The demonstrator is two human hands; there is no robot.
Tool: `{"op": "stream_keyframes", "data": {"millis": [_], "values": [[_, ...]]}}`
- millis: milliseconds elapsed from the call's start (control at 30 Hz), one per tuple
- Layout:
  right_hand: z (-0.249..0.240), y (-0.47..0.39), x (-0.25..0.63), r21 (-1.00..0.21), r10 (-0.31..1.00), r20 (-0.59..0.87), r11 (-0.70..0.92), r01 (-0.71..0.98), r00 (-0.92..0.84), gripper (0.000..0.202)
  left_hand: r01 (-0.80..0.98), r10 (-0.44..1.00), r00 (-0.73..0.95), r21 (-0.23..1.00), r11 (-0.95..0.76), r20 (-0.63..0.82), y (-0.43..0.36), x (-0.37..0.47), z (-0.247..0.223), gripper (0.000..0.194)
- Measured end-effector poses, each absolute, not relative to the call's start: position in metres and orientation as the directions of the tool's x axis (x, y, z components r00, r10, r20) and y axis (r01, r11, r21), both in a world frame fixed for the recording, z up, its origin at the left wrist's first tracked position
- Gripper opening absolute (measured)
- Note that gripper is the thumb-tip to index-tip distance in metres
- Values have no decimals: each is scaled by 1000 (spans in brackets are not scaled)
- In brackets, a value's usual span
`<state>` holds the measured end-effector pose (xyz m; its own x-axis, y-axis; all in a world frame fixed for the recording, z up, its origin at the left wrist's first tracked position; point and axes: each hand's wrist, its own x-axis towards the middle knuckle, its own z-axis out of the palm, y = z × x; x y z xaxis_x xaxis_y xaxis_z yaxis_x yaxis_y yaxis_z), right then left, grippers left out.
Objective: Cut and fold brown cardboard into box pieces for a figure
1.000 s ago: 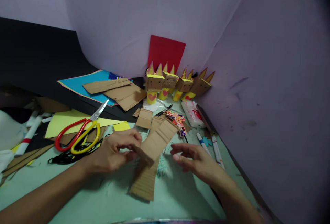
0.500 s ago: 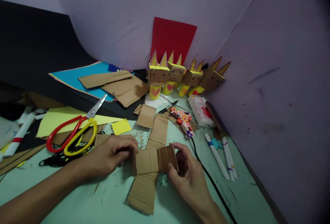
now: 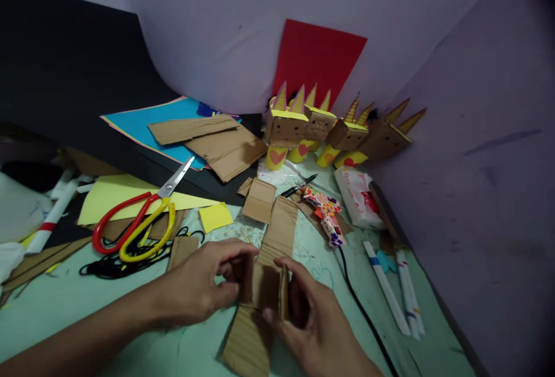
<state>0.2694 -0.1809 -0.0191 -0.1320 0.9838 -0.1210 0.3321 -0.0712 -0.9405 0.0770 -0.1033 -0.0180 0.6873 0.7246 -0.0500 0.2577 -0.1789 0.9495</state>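
Note:
On the pale green tabletop lies a cross-shaped cardboard piece (image 3: 265, 284), its long strip running away from me. Two side flaps of it stand up, facing each other across the middle. My left hand (image 3: 212, 278) pinches the left flap between thumb and fingers. On the other side, my right hand (image 3: 310, 307) grips the right flap, thumb on the inner face and fingers behind. Just past the cross's far end sits a small cardboard rectangle (image 3: 259, 200). A glue gun wrapped in floral paper (image 3: 325, 212) rests to the right, its black cord trailing toward me.
Red-and-yellow scissors (image 3: 143, 215) lie at left over black cord (image 3: 113, 267). Several cardboard figures with pointed ears (image 3: 286, 128) stand at the back before a red sheet (image 3: 318, 62). White markers (image 3: 385, 287) and a tissue pack (image 3: 358, 198) are at right.
The right flap has been raised from leaning outward to nearly upright, and my right hand has moved inward with it. The whole view has shifted, with the background sliding right.

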Motion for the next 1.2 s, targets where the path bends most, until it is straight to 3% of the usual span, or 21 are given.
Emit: {"op": "stream_keyframes", "data": {"millis": [133, 267, 400, 533, 633, 867, 1200], "values": [[-26, -185, 279, -970, 997, -63, -49, 240, -51, 55, 349, 688, 725, 851, -393, 20, -110, 71, -13, 63], [-31, -188, 281, -974, 996, 87, 83, 209, 8, 53, 377, 688, 725, 815, -439, 35, -114, 80, -12, 61], [-34, -192, 281, -976, 991, 80, 56, 211, 105, 56, 292, 644, 756, 820, -492, 116, -115, 87, -16, 59], [-39, -191, 282, -967, 997, 46, 29, 254, 59, 53, 266, 600, 790, 810, -523, 128, -114, 90, -21, 54], [-41, -189, 282, -981, 999, 8, 1, 196, 36, 54, 266, 582, 804, 799, -539, 125, -113, 92, -20, 59], [-33, -189, 281, -948, 981, 187, 192, 252, -44, 69, 261, 536, 839, 791, -553, 98, -110, 94, -12, 55], [-36, -188, 284, -865, 953, 266, 303, 400, -147, 59, 173, 481, 864, 807, -565, 152, -107, 95, -10, 50]]}}
